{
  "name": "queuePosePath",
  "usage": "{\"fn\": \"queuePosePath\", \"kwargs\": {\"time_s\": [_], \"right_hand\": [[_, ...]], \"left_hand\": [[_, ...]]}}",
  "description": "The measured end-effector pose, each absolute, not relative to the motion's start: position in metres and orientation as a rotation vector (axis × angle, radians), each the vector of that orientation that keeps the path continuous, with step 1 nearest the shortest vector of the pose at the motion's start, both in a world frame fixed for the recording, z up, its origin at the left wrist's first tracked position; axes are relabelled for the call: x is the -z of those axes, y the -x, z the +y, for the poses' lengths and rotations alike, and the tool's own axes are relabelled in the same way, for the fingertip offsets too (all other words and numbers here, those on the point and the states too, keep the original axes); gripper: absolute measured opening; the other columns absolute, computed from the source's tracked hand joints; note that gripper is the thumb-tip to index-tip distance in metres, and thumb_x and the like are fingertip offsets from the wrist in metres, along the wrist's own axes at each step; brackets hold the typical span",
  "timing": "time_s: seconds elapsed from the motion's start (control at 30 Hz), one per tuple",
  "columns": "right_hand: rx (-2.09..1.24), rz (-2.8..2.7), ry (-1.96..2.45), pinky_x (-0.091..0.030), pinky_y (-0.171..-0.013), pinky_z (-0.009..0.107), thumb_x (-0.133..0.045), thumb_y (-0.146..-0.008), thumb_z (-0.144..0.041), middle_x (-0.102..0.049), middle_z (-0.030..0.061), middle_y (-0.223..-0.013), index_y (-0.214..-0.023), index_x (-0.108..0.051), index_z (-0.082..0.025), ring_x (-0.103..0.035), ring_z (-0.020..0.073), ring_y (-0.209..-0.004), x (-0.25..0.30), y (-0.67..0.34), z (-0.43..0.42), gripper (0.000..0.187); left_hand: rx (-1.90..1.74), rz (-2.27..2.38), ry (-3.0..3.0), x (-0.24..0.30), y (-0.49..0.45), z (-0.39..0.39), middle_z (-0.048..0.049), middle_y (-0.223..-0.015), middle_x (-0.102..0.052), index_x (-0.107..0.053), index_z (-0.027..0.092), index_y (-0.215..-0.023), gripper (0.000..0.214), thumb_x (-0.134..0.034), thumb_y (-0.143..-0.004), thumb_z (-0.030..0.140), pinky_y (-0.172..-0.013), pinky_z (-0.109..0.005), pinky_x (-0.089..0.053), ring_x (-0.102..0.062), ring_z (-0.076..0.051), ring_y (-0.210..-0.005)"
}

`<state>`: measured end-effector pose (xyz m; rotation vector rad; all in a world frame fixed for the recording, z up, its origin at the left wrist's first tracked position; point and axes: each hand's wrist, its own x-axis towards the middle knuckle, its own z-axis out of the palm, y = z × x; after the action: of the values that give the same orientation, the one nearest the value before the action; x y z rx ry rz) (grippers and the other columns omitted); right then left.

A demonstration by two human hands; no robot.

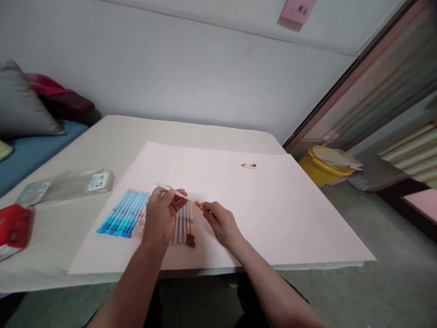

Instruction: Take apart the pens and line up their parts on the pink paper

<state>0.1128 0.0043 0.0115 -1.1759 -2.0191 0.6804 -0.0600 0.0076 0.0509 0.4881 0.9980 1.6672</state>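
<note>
My left hand [161,212] is closed around a slim white pen [170,189], which slants down to the right. Between the fingertips of my right hand [220,222] is a small orange-brown pen cap [200,206], close to the pen's lower end; whether they touch I cannot tell. Under and left of my left hand lies a row of blue pens [124,214], followed by some pinkish pens [139,223] partly hidden by that hand. Clear or grey pens [179,228] and brown-ended pens [190,228] lie side by side between my hands.
A large pale pink sheet [273,218] covers much of the cream-topped table [191,127]. Two small pen-like pieces [249,166] lie far back on it. At left are clear plastic packaging [71,186] and a red packet [14,230]. A yellow bucket [316,168] stands beyond the right edge.
</note>
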Motion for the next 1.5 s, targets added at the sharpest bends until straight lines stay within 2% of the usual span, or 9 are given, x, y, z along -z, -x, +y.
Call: {"fn": "queuePosePath", "kwargs": {"time_s": [0.33, 0.53, 0.67, 0.87, 1.0, 1.1, 1.17, 1.3, 1.5], "right_hand": [[-0.651, -2.032, 1.223, -0.044, -0.065, 0.023, -0.043, -0.091, -0.023, -0.061, 0.003, -0.089, -0.111, -0.06, -0.028, -0.058, 0.0137, -0.075, -0.016, -0.119, -0.003, 0.026], [-0.729, -1.918, 1.211, -0.043, -0.066, 0.024, -0.044, -0.091, -0.023, -0.061, 0.0031, -0.085, -0.104, -0.064, -0.024, -0.057, 0.0137, -0.073, -0.016, -0.117, -0.003, 0.024], [-0.915, -1.776, 1.145, -0.043, -0.068, 0.025, -0.049, -0.088, -0.024, -0.063, 0.003, -0.085, -0.098, -0.066, -0.022, -0.056, 0.0141, -0.076, -0.014, -0.119, 0.001, 0.02], [-1.409, -1.526, 1.133, -0.037, -0.051, 0.022, -0.048, -0.085, -0.026, -0.058, -0.0013, -0.067, -0.096, -0.067, -0.019, -0.043, 0.0088, -0.052, -0.009, -0.116, 0.005, 0.023], [-1.136, -1.572, 1.245, -0.039, -0.059, 0.023, -0.054, -0.082, -0.028, -0.061, 0.0002, -0.076, -0.095, -0.066, -0.021, -0.05, 0.0113, -0.063, -0.014, -0.111, -0.003, 0.019], [-0.983, -1.614, 1.33, -0.037, -0.061, 0.023, -0.06, -0.078, -0.028, -0.059, -0.0017, -0.073, -0.092, -0.064, -0.022, -0.05, 0.012, -0.066, -0.019, -0.108, -0.007, 0.016], [-1.091, -1.574, 1.315, -0.034, -0.057, 0.022, -0.057, -0.08, -0.03, -0.055, -0.0026, -0.065, -0.082, -0.064, -0.02, -0.046, 0.011, -0.06, -0.019, -0.108, -0.006, 0.012], [-1.415, -1.486, 1.225, -0.029, -0.049, 0.022, -0.051, -0.084, -0.036, -0.051, -0.0028, -0.056, -0.07, -0.062, -0.017, -0.038, 0.0091, -0.05, -0.017, -0.11, -0.001, 0.026], [-1.131, -1.619, 1.311, -0.031, -0.054, 0.022, -0.049, -0.087, -0.032, -0.05, -0.0036, -0.057, -0.065, -0.057, -0.018, -0.043, 0.0091, -0.055, -0.02, -0.108, -0.005, 0.027]], "left_hand": [[-1.61, 1.128, -0.702, -0.045, 0.036, 0.0, -0.0069, -0.079, -0.067, -0.054, 0.016, -0.079, 0.014, -0.064, -0.075, 0.024, -0.073, -0.032, -0.052, -0.064, -0.016, -0.074], [-1.541, 1.141, -0.707, -0.042, 0.031, 0.0, -0.0077, -0.082, -0.068, -0.055, 0.016, -0.08, 0.015, -0.065, -0.075, 0.026, -0.077, -0.031, -0.049, -0.064, -0.015, -0.076], [-1.478, 1.122, -0.72, -0.044, 0.031, -0.001, -0.0069, -0.081, -0.068, -0.054, 0.016, -0.08, 0.018, -0.066, -0.074, 0.028, -0.08, -0.033, -0.048, -0.063, -0.016, -0.077], [-1.441, 1.104, -0.788, -0.043, 0.035, 0.0, -0.0059, -0.082, -0.068, -0.054, 0.017, -0.079, 0.019, -0.064, -0.075, 0.032, -0.082, -0.036, -0.045, -0.062, -0.018, -0.081], [-1.455, 1.112, -0.773, -0.042, 0.034, 0.0, -0.0058, -0.082, -0.068, -0.053, 0.017, -0.08, 0.019, -0.064, -0.075, 0.032, -0.083, -0.036, -0.045, -0.062, -0.018, -0.083], [-1.431, 1.1, -0.781, -0.041, 0.031, -0.001, -0.0061, -0.084, -0.068, -0.054, 0.017, -0.082, 0.019, -0.063, -0.076, 0.033, -0.084, -0.037, -0.045, -0.062, -0.018, -0.083], [-1.415, 1.093, -0.79, -0.04, 0.03, -0.001, -0.006, -0.084, -0.068, -0.055, 0.018, -0.084, 0.019, -0.063, -0.076, 0.033, -0.084, -0.038, -0.045, -0.062, -0.018, -0.083], [-1.359, 1.053, -0.777, -0.04, 0.032, -0.001, -0.0063, -0.086, -0.068, -0.056, 0.017, -0.085, 0.018, -0.063, -0.077, 0.032, -0.085, -0.038, -0.045, -0.062, -0.019, -0.085], [-1.377, 1.063, -0.702, -0.037, 0.032, -0.001, -0.0074, -0.089, -0.067, -0.059, 0.017, -0.083, 0.02, -0.063, -0.076, 0.035, -0.083, -0.038, -0.046, -0.061, -0.02, -0.088]]}}
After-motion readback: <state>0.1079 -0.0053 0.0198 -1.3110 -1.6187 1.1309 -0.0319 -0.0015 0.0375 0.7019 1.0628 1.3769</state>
